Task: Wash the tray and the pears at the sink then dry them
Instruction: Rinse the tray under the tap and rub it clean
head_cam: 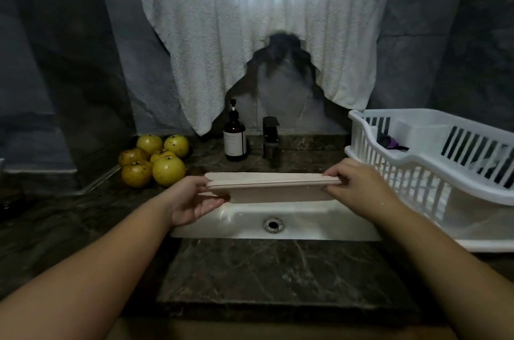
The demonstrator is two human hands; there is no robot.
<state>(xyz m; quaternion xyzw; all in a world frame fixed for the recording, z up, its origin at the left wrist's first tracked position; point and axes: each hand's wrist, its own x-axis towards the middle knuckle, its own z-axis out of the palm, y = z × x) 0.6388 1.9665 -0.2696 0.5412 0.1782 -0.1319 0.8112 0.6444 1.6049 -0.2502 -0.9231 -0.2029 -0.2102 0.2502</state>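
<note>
Fingers [335, 173] gripping tray [274, 189], over sink [319, 224]

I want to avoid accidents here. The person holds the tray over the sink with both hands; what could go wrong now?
1. The left hand looks wet and the right hand pinches only the rim, so the tray could slip into the sink.
2. The tap stands just behind the tray; lifting it might knock the tap or the soap bottle.
3. The pears lie piled loose on the counter; a bump may roll them.
</note>
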